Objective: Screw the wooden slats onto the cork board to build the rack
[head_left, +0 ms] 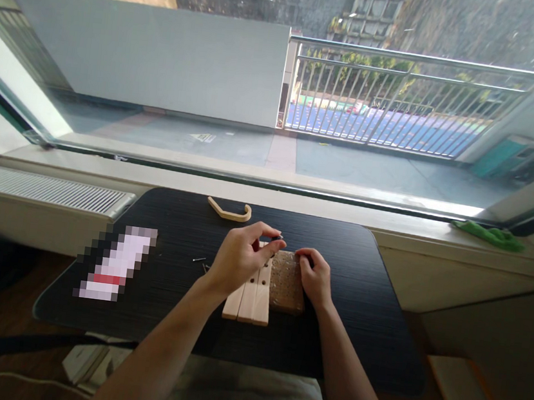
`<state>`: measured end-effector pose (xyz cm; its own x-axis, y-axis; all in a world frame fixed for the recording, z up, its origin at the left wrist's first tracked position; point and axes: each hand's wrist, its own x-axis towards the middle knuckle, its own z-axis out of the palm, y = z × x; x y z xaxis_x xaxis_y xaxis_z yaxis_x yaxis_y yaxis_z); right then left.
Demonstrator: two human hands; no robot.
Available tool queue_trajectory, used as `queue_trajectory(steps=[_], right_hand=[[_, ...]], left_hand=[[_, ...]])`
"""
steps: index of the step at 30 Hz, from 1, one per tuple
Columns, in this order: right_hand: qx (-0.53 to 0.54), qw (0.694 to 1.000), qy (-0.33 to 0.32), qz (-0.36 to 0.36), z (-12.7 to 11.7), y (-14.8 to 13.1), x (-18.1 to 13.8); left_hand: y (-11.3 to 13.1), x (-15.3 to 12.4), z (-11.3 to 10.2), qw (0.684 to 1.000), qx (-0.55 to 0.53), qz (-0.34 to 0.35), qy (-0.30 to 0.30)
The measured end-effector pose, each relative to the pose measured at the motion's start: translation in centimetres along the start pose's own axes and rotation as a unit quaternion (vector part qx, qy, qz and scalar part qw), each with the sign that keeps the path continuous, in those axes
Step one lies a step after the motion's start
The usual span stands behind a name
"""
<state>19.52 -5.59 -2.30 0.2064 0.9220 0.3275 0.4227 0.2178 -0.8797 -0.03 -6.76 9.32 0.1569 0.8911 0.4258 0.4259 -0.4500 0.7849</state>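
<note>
My left hand [240, 258] hovers over three pale wooden slats [249, 298] that lie side by side on the dark table [360, 315]. Its thumb and forefinger are pinched on a small dark piece [278, 237], too small to name. My right hand [315, 276] rests with curled fingers on the top edge of a brown perforated board [286, 283] that lies against the slats' right side.
A curved wooden piece [229, 211] lies near the table's far edge. Small metal pins [199, 260] lie left of my left hand. A pixelated flat item [116, 264] sits at the table's left. Behind are a window sill, a radiator grille [44, 189] and a green cloth [489, 235].
</note>
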Motion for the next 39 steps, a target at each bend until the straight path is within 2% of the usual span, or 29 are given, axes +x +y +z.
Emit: queue_trajectory(steps=[5, 12, 24, 39], right_hand=[[0.001, 1.000, 0.000, -0.003, 0.06, 0.12, 0.01], [-0.001, 1.000, -0.002, -0.003, 0.06, 0.25, 0.02], [-0.005, 1.000, 0.000, 0.000, 0.02, 0.17, 0.02], [-0.008, 1.000, 0.003, -0.002, 0.00, 0.09, 0.05]], left_hand=[[-0.15, -0.07, 0.22, 1.000, -0.020, 0.017, -0.006], [-0.57, 0.06, 0.13, 0.996, -0.012, 0.081, 0.033], [0.11, 0.07, -0.21, 0.997, 0.020, 0.075, 0.021], [0.00, 0.02, -0.25, 0.998, 0.007, 0.059, -0.002]])
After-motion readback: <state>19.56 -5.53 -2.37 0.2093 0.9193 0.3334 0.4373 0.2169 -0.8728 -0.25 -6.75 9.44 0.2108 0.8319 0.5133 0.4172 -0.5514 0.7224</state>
